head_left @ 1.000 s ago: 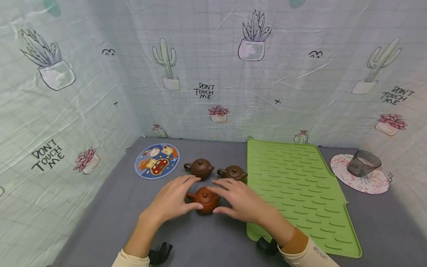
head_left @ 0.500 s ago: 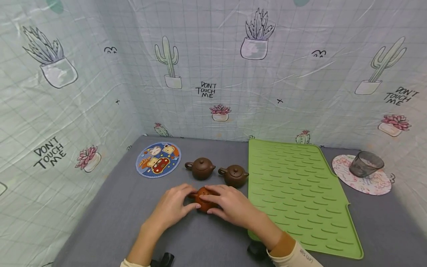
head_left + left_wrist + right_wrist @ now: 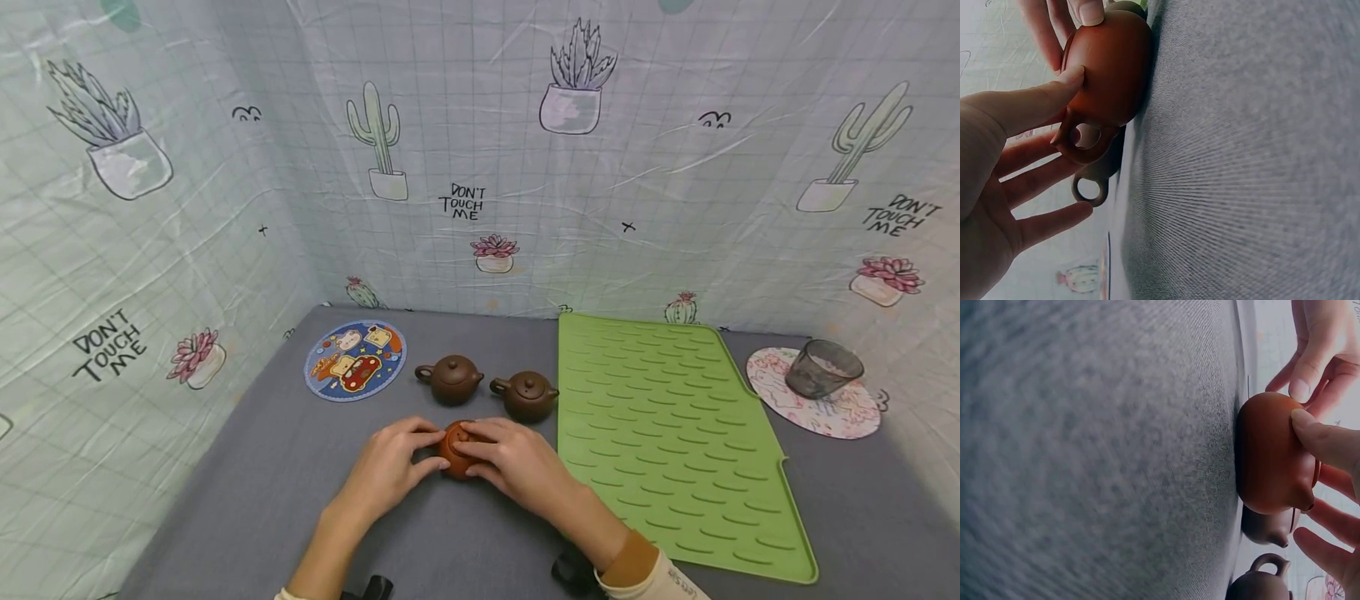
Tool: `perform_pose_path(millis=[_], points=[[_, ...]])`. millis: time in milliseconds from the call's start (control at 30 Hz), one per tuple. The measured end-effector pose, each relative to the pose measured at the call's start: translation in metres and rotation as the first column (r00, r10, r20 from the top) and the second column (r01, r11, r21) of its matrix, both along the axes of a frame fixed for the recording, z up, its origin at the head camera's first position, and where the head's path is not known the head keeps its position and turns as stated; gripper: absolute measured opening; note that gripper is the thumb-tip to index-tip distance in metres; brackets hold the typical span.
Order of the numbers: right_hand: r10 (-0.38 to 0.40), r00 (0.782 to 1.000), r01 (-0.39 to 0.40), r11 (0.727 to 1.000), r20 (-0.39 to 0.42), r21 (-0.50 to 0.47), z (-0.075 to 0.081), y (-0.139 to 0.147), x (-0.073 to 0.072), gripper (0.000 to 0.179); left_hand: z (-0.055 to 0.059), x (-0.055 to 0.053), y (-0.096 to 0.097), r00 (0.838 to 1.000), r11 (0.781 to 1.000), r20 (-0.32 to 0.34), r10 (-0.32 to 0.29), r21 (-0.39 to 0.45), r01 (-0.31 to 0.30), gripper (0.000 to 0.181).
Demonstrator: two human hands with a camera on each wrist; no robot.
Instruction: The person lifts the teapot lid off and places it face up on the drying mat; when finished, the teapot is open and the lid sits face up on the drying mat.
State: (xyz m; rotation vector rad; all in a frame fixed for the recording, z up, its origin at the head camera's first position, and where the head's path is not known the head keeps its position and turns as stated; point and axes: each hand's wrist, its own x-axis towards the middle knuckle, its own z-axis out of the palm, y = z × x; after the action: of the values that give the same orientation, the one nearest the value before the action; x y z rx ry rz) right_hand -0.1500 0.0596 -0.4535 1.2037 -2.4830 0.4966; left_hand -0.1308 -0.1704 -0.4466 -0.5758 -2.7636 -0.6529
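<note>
A small reddish-brown teapot (image 3: 456, 457) stands upright on the grey cloth, between both hands. My left hand (image 3: 386, 468) grips it from the handle side, thumb on the front of the body; the handle (image 3: 1082, 147) shows in the left wrist view. From the spout side my right hand (image 3: 525, 467) holds it, with the thumb low on the body and fingers over the lid area, partly hiding the lid. The right wrist view shows the spout (image 3: 1300, 497). Just behind sit two dark brown teapots, one at left (image 3: 453, 381) and one at right (image 3: 529, 396).
A green ridged mat (image 3: 667, 450) lies on the right of the table. A round blue cartoon coaster (image 3: 318, 375) is at the back left. At far right, a smoky glass (image 3: 821, 371) stands on a pink-patterned coaster (image 3: 840, 421). A printed curtain (image 3: 480, 125) surrounds the table.
Both hands have closed in from either side onto the reddish-brown teapot, the right hand moving left. The dark teapots have stayed in place.
</note>
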Motion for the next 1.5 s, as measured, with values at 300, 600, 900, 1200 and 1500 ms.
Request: perform_pose_path(millis=[300, 600, 900, 1200, 1500], points=[[-0.027, 0.999, 0.026, 1.000, 0.034, 0.015, 0.003, 0.000, -0.001, 0.040, 0.001, -0.001, 0.002, 1.000, 1.000, 0.014, 0.007, 0.012, -0.007, 0.036], [-0.016, 0.996, 0.017, 1.000, 0.082, -0.007, 0.008, -0.003, -0.002, 0.038, 0.002, 0.000, 0.002, 0.999, 1.000, 0.033, 0.020, 0.015, -0.020, 0.035], [0.032, 0.997, -0.024, 0.992, 0.069, -0.121, 0.014, -0.003, -0.004, 0.035, 0.002, -0.002, 0.000, 0.999, 1.000, 0.040, 0.020, 0.009, -0.021, 0.034], [0.057, 0.998, -0.052, 0.978, 0.019, -0.202, 0.028, 0.000, -0.005, 0.037, 0.001, 0.000, -0.003, 1.000, 1.000, 0.007, -0.008, 0.005, 0.008, 0.034], [0.076, 0.997, -0.077, 0.954, -0.015, -0.289, 0.042, -0.004, -0.003, 0.038, -0.003, -0.001, -0.007, 0.998, 0.999, -0.023, -0.053, 0.009, 0.053, 0.030]])
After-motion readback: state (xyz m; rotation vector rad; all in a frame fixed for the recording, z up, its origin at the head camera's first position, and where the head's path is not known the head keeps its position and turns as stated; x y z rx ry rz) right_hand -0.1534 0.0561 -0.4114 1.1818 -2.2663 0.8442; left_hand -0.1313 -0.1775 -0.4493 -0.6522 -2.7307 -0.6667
